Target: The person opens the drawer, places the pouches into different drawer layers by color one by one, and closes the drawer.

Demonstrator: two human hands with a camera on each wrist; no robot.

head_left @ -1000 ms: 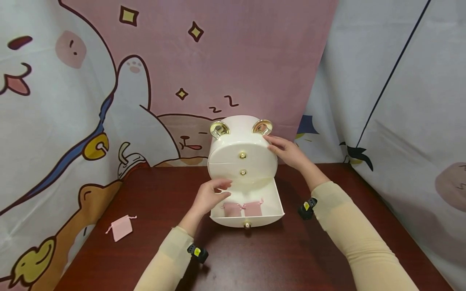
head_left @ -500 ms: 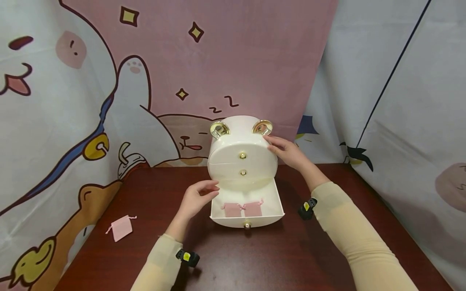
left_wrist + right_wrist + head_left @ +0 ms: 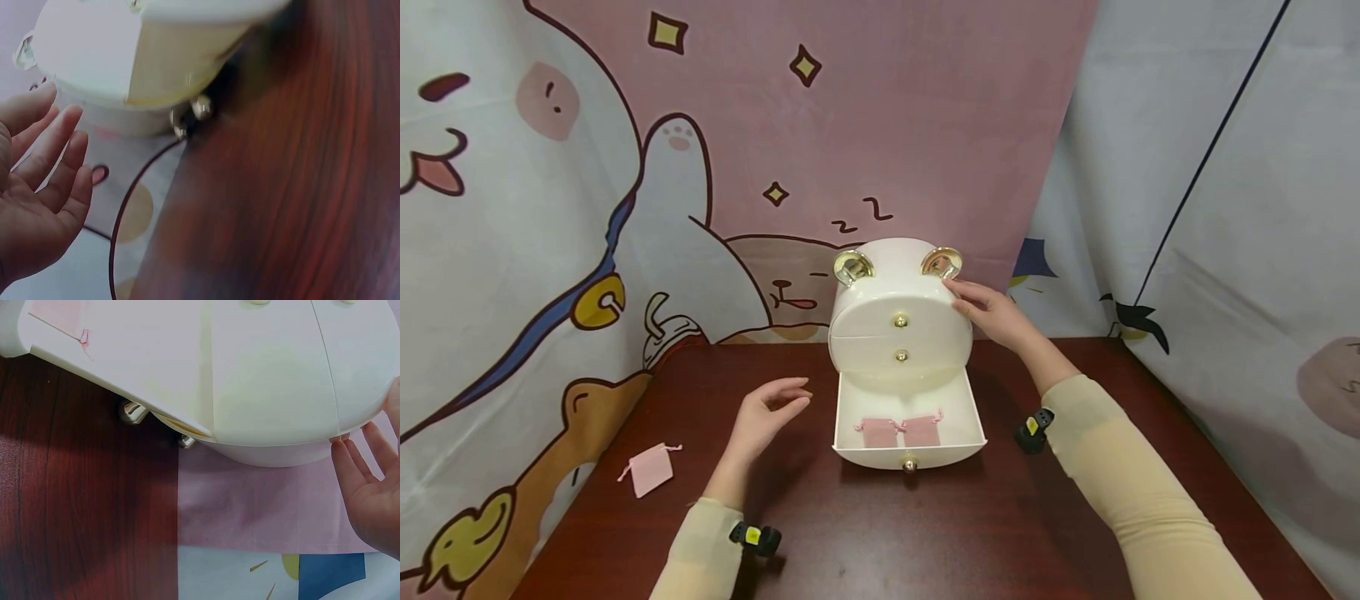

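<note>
A white rounded jewelry box with gold ears stands on the table, its bottom drawer pulled out. Two pink drawstring pouches, a left one and a right one, lie side by side in that drawer. A third pink pouch lies on the table at the left. My left hand holds nothing and hovers left of the drawer; in the left wrist view its fingers are loosely bent. My right hand touches the upper right side of the box, its fingers along the edge.
The dark red wooden table carries the box near its back edge. A cartoon-printed cloth hangs close behind, with more white cloth along the right. Small gold feet hold the box off the table.
My left hand has moved left and slightly down, from over the drawer's left side to over the table. The right hand, box and pouches stay in place.
</note>
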